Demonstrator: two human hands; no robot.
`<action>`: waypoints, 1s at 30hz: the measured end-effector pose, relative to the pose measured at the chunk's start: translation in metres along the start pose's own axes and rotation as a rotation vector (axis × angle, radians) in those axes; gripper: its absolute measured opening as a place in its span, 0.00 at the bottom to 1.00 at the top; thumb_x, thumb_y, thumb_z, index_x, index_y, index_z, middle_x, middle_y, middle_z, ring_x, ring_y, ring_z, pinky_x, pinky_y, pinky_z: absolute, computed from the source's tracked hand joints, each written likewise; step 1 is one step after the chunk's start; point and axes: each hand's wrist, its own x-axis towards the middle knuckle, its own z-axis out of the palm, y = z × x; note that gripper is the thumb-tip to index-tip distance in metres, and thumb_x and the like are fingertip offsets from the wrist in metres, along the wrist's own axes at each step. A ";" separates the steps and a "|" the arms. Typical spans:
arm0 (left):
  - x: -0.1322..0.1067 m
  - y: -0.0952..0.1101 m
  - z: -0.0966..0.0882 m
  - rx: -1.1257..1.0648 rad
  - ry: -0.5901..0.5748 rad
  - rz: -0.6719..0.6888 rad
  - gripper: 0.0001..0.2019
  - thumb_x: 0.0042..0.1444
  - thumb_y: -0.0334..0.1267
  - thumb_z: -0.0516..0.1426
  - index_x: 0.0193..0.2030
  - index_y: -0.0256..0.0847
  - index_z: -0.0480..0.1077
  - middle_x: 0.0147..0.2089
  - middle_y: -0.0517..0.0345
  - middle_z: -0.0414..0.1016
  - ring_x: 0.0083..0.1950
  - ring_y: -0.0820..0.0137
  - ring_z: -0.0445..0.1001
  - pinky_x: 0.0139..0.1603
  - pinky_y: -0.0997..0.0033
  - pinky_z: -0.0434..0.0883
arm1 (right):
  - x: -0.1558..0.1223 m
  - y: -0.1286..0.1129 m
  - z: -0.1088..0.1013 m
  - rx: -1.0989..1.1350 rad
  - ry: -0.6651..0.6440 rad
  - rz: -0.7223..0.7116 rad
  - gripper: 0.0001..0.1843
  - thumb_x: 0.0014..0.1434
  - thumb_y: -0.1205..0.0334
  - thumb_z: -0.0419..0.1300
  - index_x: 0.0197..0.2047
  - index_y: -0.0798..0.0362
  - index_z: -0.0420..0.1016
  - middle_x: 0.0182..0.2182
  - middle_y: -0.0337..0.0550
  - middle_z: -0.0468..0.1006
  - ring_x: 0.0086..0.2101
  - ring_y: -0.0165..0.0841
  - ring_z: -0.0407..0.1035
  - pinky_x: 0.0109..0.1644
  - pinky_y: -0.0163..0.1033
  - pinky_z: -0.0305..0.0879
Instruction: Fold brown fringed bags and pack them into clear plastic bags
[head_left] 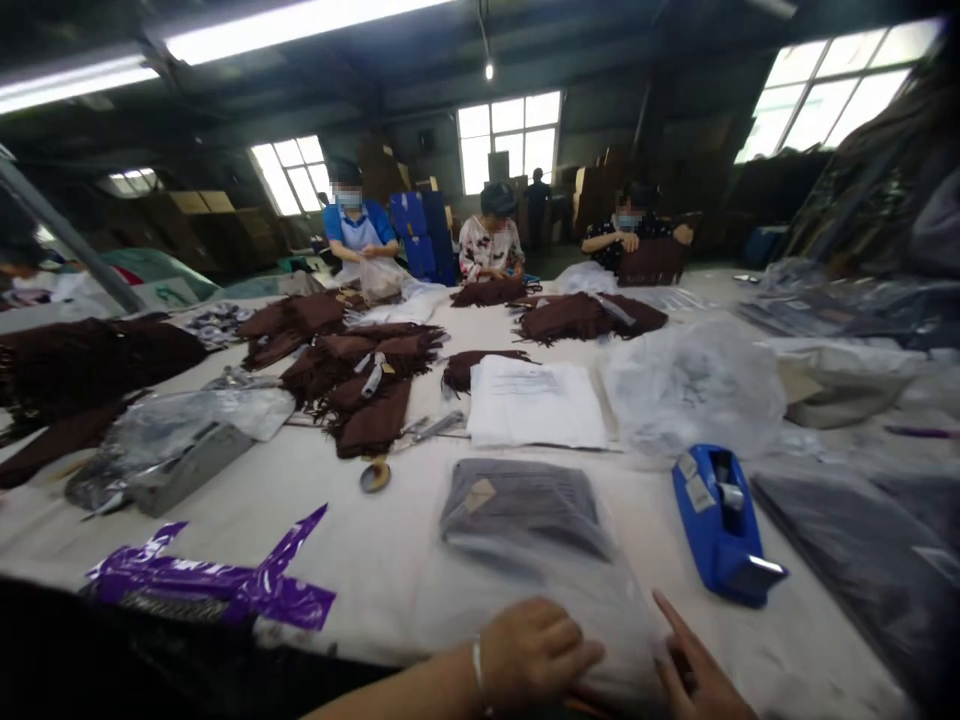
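Observation:
A clear plastic bag (pixel 525 570) with a folded grey garment (pixel 525 505) inside lies flat on the white table (pixel 375 560) in front of me. My left hand (pixel 536 650) presses on the bag's near open end with curled fingers. My right hand (pixel 694 665) rests beside it on the bag's right edge, index finger stretched out. A blue tape dispenser (pixel 720 520) stands just right of the bag.
Purple plastic strips (pixel 217 580) lie at the near left. Piles of brown fringed cloth (pixel 360 370), a white paper stack (pixel 536 400), scissors (pixel 427 430) and crumpled clear bags (pixel 697 385) cover the middle. Three people work at the far side. Dark bagged items (pixel 870 550) lie right.

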 end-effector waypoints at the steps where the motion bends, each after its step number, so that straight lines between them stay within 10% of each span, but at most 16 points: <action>1: -0.013 -0.006 -0.003 0.057 0.007 -0.016 0.17 0.62 0.34 0.50 0.58 0.44 0.61 0.53 0.51 0.71 0.56 0.65 0.67 0.59 0.59 0.64 | -0.003 0.002 0.001 -0.046 0.018 -0.042 0.31 0.58 0.52 0.49 0.64 0.47 0.53 0.52 0.49 0.69 0.49 0.47 0.67 0.51 0.54 0.67; 6: -0.071 -0.060 -0.025 0.406 0.127 -0.317 0.27 0.59 0.29 0.49 0.65 0.39 0.50 0.65 0.46 0.55 0.68 0.57 0.47 0.64 0.47 0.56 | 0.021 -0.003 -0.002 -0.126 0.037 -0.471 0.34 0.53 0.71 0.46 0.64 0.51 0.55 0.63 0.46 0.53 0.60 0.45 0.50 0.63 0.57 0.50; 10: -0.103 -0.089 -0.026 0.296 0.138 -0.150 0.24 0.58 0.21 0.43 0.60 0.40 0.60 0.57 0.50 0.68 0.64 0.66 0.59 0.62 0.57 0.63 | 0.038 -0.003 -0.010 -0.091 -0.262 -0.704 0.30 0.58 0.74 0.42 0.60 0.43 0.61 0.59 0.39 0.63 0.59 0.37 0.55 0.63 0.52 0.51; 14: -0.112 -0.100 -0.017 0.158 -0.077 -0.060 0.28 0.54 0.20 0.44 0.60 0.43 0.59 0.60 0.53 0.65 0.64 0.67 0.58 0.63 0.57 0.62 | 0.050 -0.005 -0.012 -0.048 -0.554 -0.624 0.26 0.60 0.70 0.44 0.60 0.43 0.62 0.59 0.41 0.62 0.59 0.38 0.54 0.63 0.53 0.50; 21: -0.115 -0.089 0.003 0.154 -0.067 -0.299 0.39 0.39 0.16 0.44 0.60 0.45 0.60 0.62 0.56 0.63 0.62 0.68 0.61 0.60 0.61 0.65 | 0.057 -0.009 -0.006 0.001 -0.651 -0.472 0.25 0.59 0.66 0.46 0.60 0.47 0.63 0.61 0.45 0.58 0.61 0.40 0.50 0.63 0.55 0.47; 26: -0.112 -0.071 -0.012 0.150 -0.114 -0.366 0.43 0.36 0.17 0.45 0.63 0.45 0.55 0.62 0.56 0.62 0.61 0.67 0.63 0.59 0.62 0.67 | 0.055 -0.074 -0.030 -0.172 -0.730 -0.323 0.24 0.60 0.57 0.53 0.60 0.42 0.62 0.60 0.43 0.61 0.57 0.42 0.58 0.61 0.52 0.55; 30: -0.092 -0.084 -0.003 0.217 -0.071 -0.166 0.32 0.48 0.20 0.46 0.60 0.43 0.59 0.60 0.54 0.65 0.61 0.65 0.63 0.60 0.58 0.66 | 0.078 -0.142 0.011 -0.202 -0.492 -0.521 0.37 0.57 0.55 0.60 0.66 0.42 0.48 0.65 0.40 0.49 0.63 0.45 0.39 0.65 0.57 0.39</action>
